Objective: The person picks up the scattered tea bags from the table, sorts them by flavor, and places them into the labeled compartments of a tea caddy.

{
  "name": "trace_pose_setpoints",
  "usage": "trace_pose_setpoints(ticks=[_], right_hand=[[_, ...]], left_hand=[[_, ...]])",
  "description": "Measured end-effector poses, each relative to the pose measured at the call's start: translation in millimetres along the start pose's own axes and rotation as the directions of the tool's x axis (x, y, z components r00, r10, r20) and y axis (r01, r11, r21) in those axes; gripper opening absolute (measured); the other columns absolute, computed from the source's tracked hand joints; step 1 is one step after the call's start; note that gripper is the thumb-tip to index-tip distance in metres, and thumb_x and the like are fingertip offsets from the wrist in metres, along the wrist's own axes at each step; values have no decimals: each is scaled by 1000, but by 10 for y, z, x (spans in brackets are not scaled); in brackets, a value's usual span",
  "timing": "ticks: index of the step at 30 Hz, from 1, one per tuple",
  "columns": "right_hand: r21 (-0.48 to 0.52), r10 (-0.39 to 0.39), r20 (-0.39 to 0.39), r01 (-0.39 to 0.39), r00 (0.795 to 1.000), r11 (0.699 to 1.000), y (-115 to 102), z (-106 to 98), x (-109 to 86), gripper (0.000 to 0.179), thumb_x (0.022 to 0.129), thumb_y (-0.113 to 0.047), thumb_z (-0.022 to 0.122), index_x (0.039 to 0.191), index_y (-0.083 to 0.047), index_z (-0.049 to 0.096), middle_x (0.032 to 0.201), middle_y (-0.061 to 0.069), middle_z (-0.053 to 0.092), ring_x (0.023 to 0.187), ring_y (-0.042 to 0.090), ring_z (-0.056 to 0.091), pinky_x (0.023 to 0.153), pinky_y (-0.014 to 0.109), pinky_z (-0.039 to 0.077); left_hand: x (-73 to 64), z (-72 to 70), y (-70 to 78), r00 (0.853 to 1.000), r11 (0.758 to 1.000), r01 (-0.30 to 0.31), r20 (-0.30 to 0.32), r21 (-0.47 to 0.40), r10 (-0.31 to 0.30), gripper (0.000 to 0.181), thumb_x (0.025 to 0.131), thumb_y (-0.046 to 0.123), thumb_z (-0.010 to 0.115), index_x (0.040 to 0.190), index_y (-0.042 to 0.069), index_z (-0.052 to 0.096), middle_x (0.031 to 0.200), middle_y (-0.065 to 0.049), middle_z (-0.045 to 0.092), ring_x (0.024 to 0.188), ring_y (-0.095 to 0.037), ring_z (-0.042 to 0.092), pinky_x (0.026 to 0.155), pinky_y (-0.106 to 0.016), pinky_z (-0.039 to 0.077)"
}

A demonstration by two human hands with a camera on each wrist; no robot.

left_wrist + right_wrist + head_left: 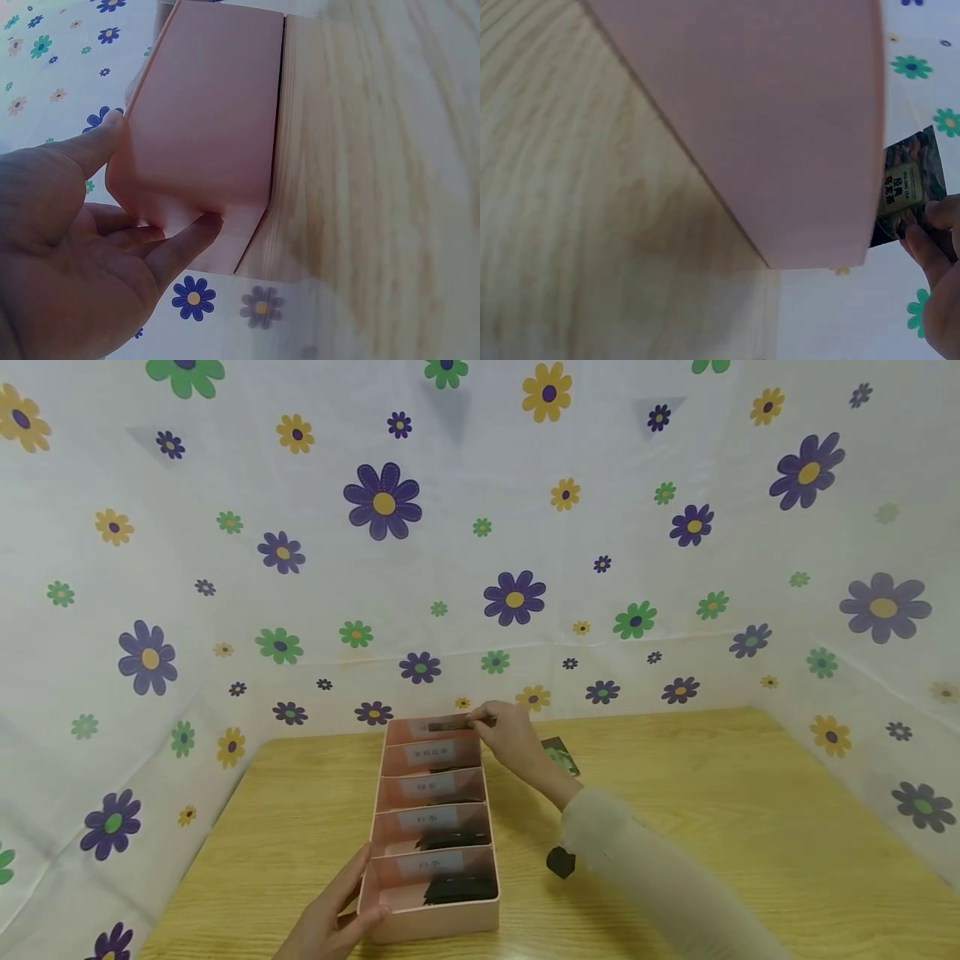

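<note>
A long pink divided box (435, 924) stands on the wooden table, with a label inside each compartment. Dark sachets (461, 890) lie in the nearer compartments. At the box's near left corner, my left hand (330, 910) grips the wall, thumb and fingers on either side of the corner, as the left wrist view also shows. Over the farthest compartment, my right hand (510, 739) pinches a tea bag sachet (904, 187) by its edge. This sachet is dark and patterned, with a pale label; the box wall hides part of it in the right wrist view.
On the table (675, 793), a green and dark sachet (561, 756) lies right of the box, behind the right wrist. A small black object (561, 862) sits nearer, beside the right sleeve (645, 860). A white flowered cloth (465, 560) surrounds the table's back and sides.
</note>
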State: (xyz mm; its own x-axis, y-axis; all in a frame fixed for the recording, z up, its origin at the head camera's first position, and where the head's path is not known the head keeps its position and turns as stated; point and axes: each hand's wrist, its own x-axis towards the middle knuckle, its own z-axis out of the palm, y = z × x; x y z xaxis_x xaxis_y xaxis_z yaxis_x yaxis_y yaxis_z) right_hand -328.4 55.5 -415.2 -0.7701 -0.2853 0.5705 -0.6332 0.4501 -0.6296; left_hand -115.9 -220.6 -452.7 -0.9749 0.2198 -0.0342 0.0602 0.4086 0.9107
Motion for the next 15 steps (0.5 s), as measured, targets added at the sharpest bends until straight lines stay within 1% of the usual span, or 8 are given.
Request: trace_pose_setpoints(ticks=[2,3,6,8,9,11,13,15], right_hand=[[-42,-39,32,40,999,998,29,39,-36,11,98,4,67,98,2,78,97,13,77,53,7,47,52,21,44],[-66,-59,51,62,997,996,47,52,-48,10,98,4,67,99,2,78,97,13,77,58,9,55,56,22,49],[-139,-92,102,106,991,985,102,83,-69,10,97,4,68,100,2,78,99,12,77,83,18,71,75,29,60],[-179,-108,126,130,986,975,133,96,-82,11,97,4,68,101,1,78,100,11,77,93,23,72,82,34,60],[-201,-119,133,145,984,969,144,103,-88,12,97,5,67,101,1,79,100,11,77,95,24,72,84,35,60],[-246,-152,136,182,979,952,162,117,-95,14,96,6,67,100,-1,79,98,9,77,94,24,69,86,36,59],[-288,-186,141,220,972,932,174,127,-97,17,94,8,67,99,-2,80,94,8,76,91,24,67,84,36,58],[-339,-201,170,249,965,907,182,136,-90,20,92,9,67,101,-4,80,94,7,77,89,24,66,83,36,57]], left_hand=[[1,-9,-5,1000,1000,-6,11,-5,7,82,100,21,71,163,-2,23,165,-30,22,144,-54,32,96,-50,56],[2,-15,-10,1000,1000,-15,15,-8,15,81,100,20,71,162,-3,23,165,-31,21,144,-55,32,95,-49,56],[5,-26,-23,999,999,-39,26,-16,40,80,101,17,70,162,-6,22,164,-33,20,143,-56,31,95,-48,57],[7,-27,-27,998,999,-48,30,-19,48,80,101,16,70,161,-6,22,164,-33,20,143,-56,31,94,-47,57],[6,-26,-28,998,999,-47,29,-18,48,80,101,16,70,161,-6,22,164,-33,20,143,-56,32,94,-47,57],[1,-23,-26,999,999,-39,27,-18,40,81,101,17,70,161,-6,22,164,-33,20,143,-56,31,95,-47,57],[-2,-19,-24,999,999,-35,22,-16,35,81,100,17,70,162,-6,22,164,-32,21,143,-56,32,95,-48,57],[-4,-15,-23,999,999,-33,18,-15,34,81,100,17,71,162,-5,23,164,-32,21,143,-55,32,95,-48,57]])
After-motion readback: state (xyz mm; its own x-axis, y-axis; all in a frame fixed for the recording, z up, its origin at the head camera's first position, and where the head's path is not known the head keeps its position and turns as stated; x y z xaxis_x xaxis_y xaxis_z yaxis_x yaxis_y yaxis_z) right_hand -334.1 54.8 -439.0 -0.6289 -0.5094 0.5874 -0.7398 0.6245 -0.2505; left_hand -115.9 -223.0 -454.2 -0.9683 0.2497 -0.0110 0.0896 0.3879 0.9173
